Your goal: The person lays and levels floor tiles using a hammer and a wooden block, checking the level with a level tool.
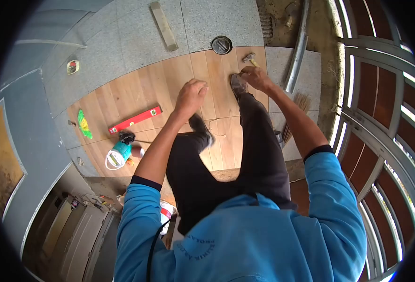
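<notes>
My left hand (pixel 191 97) hangs above the wood-look floor planks (pixel 170 77), its fingers curled together; whatever they hold, if anything, is too small to name. My right hand (pixel 256 77) is closed beside my right shoe (pixel 238 84), its fingers bent near the yellow handle of a small hammer (pixel 250 58). Whether those fingers grip something cannot be made out. A round dark drain cover (pixel 221 45) lies just beyond the planks. To the left of my feet a red spirit level (pixel 135 119) rests on the floor.
A teal bucket (pixel 119 154) and a green-yellow cloth (pixel 84 124) stand at the left. A long flat bar (pixel 164 27) lies on grey tiles. At the right are a metal profile (pixel 298 49), a broom (pixel 293 117) and a barred metal frame (pixel 379 94).
</notes>
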The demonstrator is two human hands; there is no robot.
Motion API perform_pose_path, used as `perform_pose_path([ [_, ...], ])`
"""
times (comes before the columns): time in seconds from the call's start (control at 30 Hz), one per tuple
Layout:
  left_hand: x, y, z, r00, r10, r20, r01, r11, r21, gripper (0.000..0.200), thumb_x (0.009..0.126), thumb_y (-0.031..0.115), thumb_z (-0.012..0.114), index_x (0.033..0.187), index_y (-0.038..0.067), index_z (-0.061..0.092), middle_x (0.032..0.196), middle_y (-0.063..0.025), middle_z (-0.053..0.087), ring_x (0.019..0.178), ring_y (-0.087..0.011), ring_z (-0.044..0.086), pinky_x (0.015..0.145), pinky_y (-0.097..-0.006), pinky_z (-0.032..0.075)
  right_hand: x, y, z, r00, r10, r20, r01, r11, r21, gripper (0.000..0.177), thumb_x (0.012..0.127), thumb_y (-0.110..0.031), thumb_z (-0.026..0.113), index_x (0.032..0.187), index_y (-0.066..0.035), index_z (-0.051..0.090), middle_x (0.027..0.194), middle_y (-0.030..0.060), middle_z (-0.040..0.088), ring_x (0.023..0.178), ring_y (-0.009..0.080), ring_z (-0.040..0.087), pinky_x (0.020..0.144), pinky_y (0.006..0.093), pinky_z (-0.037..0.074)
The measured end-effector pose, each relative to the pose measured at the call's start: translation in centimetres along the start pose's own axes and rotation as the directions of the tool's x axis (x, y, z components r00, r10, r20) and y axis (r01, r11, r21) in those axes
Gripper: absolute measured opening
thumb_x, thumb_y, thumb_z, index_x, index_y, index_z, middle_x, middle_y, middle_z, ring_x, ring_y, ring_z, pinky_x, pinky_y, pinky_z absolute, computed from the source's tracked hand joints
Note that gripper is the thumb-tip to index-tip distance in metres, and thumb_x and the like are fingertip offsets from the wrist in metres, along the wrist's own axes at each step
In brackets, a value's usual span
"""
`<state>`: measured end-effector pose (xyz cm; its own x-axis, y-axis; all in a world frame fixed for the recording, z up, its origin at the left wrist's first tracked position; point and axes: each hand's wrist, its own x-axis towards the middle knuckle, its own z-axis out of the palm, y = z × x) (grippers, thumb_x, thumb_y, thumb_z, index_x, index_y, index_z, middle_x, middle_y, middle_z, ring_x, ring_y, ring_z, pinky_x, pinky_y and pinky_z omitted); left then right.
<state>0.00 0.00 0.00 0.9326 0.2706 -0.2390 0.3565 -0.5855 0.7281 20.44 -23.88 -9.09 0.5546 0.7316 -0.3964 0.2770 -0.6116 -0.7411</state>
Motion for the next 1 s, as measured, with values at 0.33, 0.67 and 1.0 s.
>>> perform_pose_path([
  [0.33,22.5,-23.7,16.1,0.974,0.164,0.156,-0.187,0.970,0.153,0.023,0.097,0.010,0.060,0.114,0.003,0.073,0.119,-0.0140,0.072,0.107,-0.0385,0.066,0.098,-0.0448,0.052,21.8,14.8,12.6,0.920,-0.096,0.381,0.191,0.956,-0.221,0.036,0.092,-0.034,0.058,0.104,-0.002,0.069,0.104,0.0184,0.071,0.098,0.0385,0.069,0.087,0.0479,0.054],
  [0.67,31.5,-34.1,23.9,0.837,0.391,0.382,-0.495,0.838,0.228,0.024,0.095,0.007,0.061,0.115,0.007,0.074,0.119,-0.0072,0.073,0.105,-0.0314,0.063,0.094,-0.0424,0.052,28.2,22.9,17.3,0.873,-0.304,0.381,0.414,0.875,-0.251,0.030,0.093,-0.027,0.062,0.106,-0.002,0.068,0.105,0.0211,0.069,0.102,0.0403,0.068,0.087,0.0503,0.054],
  [1.0,33.9,-34.8,24.2,0.786,0.457,0.416,-0.568,0.799,0.195,0.014,0.092,0.006,0.062,0.101,0.005,0.073,0.100,-0.0076,0.069,0.104,-0.0317,0.061,0.090,-0.0421,0.051,28.5,25.9,16.0,0.892,-0.346,0.291,0.407,0.894,-0.185,0.031,0.092,-0.025,0.059,0.109,0.000,0.067,0.107,0.0240,0.069,0.104,0.0426,0.066,0.091,0.0510,0.053],
])
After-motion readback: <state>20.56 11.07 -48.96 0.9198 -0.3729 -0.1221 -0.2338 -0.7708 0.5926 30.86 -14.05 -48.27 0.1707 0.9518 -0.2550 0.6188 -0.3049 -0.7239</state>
